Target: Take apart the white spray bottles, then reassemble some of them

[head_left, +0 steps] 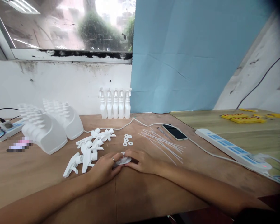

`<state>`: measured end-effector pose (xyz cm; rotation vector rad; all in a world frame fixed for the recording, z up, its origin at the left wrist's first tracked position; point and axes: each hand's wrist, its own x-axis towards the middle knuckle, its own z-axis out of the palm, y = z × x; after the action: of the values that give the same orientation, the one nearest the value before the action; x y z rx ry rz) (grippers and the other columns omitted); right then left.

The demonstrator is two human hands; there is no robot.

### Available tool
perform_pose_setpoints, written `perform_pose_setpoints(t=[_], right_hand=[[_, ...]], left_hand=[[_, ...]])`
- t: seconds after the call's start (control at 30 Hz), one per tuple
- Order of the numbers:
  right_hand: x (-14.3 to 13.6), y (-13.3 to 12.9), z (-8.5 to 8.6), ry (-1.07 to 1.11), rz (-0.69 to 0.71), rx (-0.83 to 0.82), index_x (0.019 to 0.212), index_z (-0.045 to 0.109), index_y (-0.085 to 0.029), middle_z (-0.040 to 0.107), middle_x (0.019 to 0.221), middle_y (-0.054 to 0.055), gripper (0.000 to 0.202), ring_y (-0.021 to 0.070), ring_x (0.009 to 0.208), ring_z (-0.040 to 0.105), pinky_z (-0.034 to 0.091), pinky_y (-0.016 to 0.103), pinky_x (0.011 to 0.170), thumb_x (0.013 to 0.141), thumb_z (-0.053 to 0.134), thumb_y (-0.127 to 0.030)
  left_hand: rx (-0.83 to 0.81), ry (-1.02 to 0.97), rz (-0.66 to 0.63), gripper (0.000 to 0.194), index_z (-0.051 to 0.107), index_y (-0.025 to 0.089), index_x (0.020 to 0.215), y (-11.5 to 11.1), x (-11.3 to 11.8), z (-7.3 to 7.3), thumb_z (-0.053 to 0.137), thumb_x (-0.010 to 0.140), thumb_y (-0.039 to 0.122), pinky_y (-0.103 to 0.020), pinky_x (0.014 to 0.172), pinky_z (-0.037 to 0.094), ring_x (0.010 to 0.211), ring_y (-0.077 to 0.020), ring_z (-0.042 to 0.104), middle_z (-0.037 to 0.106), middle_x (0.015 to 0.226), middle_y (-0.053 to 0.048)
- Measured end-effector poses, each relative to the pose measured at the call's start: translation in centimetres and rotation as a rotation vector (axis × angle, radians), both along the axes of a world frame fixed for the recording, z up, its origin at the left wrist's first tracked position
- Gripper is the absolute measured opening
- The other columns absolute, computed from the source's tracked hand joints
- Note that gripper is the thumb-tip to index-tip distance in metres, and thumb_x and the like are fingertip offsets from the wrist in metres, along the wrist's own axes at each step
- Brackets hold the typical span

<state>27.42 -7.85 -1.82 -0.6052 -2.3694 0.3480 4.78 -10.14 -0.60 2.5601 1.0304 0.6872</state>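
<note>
My left hand point(105, 168) and my right hand point(141, 161) rest on the brown table, their fingertips meeting on a small white spray-nozzle part point(123, 160) that lies between them. Both hands pinch this part against the tabletop. A ring shows on a left finger. Just left of my left hand lies a pile of white trigger sprayer heads point(88, 149). Behind the hands sit several small white washers point(127, 140), and to the right a fan of thin white dip tubes point(163, 141).
Several assembled white spray bottles point(115, 103) stand by the wall. Two rows of empty white bottles point(51, 124) lie at left. A phone point(175, 132) and a white power strip point(233, 149) with its cable sit at right; yellow pieces point(242, 118) lie on the far table.
</note>
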Motion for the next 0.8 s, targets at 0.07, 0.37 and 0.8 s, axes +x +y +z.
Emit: perform_pose_setpoints(t=[0.07, 0.37, 0.8], right_hand=[[0.0, 0.0, -0.1, -0.015, -0.019, 0.003, 0.111, 0.057, -0.017, 0.069, 0.098, 0.007, 0.024, 0.0167, 0.089, 0.064, 0.051, 0.028, 0.079, 0.088, 0.061, -0.025], [-0.1, 0.2, -0.3, 0.036, 0.029, 0.020, 0.107, 0.059, -0.019, 0.066, 0.095, 0.006, 0.019, 0.0152, 0.087, 0.063, 0.052, 0.027, 0.079, 0.089, 0.058, -0.024], [-0.5, -0.7, 0.4, -0.008, -0.049, 0.081, 0.106, 0.055, -0.019, 0.063, 0.092, 0.006, 0.016, 0.0164, 0.083, 0.060, 0.052, 0.028, 0.076, 0.089, 0.054, -0.020]], left_hand=[[0.002, 0.005, -0.001, 0.020, 0.055, 0.023, 0.110, 0.0, 0.0, 0.0, 0.051, 0.091, 0.027, -0.028, 0.078, 0.048, 0.090, -0.0194, 0.063, 0.067, 0.101, -0.003], [0.000, 0.022, -0.010, 0.021, 0.057, 0.023, 0.110, 0.1, 0.0, -0.1, 0.050, 0.091, 0.025, -0.027, 0.076, 0.047, 0.088, -0.0188, 0.062, 0.066, 0.098, -0.003], [0.025, 0.034, -0.049, 0.025, 0.055, 0.027, 0.118, 0.2, -0.2, 0.1, 0.044, 0.097, 0.035, -0.029, 0.081, 0.049, 0.094, -0.0192, 0.065, 0.068, 0.107, -0.003]])
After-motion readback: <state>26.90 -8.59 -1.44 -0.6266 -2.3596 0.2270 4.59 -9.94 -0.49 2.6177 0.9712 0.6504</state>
